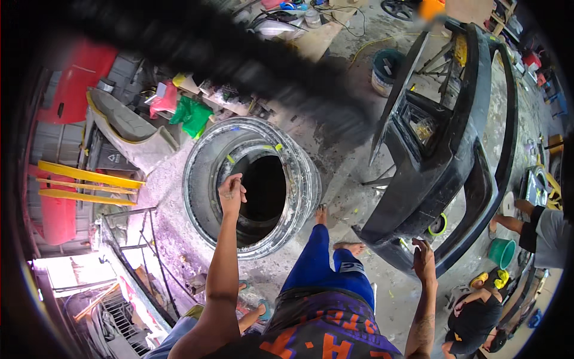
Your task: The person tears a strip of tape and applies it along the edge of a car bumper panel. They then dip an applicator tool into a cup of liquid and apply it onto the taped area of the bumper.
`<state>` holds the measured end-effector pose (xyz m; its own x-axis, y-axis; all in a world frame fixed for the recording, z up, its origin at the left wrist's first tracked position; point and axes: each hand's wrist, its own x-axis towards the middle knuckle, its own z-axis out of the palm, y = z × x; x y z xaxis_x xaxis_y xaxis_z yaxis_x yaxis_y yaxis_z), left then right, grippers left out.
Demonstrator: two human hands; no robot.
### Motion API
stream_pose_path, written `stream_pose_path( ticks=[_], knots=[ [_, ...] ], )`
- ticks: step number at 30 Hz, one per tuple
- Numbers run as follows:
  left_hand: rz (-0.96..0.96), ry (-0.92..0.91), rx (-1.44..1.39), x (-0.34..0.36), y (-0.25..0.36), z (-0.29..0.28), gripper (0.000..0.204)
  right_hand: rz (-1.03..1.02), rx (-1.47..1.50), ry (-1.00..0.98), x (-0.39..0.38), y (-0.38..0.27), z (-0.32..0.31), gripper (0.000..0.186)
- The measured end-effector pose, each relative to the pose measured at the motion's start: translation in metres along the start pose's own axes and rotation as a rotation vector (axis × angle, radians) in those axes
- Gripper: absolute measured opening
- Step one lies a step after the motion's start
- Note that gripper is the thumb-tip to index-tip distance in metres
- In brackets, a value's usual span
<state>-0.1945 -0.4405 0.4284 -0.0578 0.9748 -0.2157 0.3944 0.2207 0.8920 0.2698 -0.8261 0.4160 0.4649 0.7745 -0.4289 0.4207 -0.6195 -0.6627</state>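
My left hand (232, 194) hovers over a large grey tyre-like ring stack (195, 200) with a dark hollow middle. Its fingers are loosely curled, and no object shows in them. A black car bumper (412, 197) stands raised to the right, resting partly on a metal stand. By its lower near edge is my right hand (424, 260), fingers bent inward; whether they touch the bumper or pinch something small I cannot make out. A round yellow-green-rimmed piece (438, 224) shows in the bumper's opening.
A blurred dark band (239, 60) crosses the upper view. A bucket (387, 70) stands behind the bumper. Yellow strips (89, 173) and a grey curved panel (128, 128) lie at left. A person in black (475, 317) sits at lower right; another (547, 236) stands farther up, near a teal bucket (501, 252).
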Motion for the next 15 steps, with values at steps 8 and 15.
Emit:
stream_pose_path(
  ticks=[8,15],
  knots=[
    [-0.096,-0.196,0.097,0.039,-0.024,0.091,0.036,0.160,-0.008,0.037,0.009,-0.068,-0.009,0.028],
    [-0.230,-0.281,0.057,0.064,-0.071,0.127,0.034,0.117,0.026,0.038,0.011,-0.105,0.017,0.034]
  ],
)
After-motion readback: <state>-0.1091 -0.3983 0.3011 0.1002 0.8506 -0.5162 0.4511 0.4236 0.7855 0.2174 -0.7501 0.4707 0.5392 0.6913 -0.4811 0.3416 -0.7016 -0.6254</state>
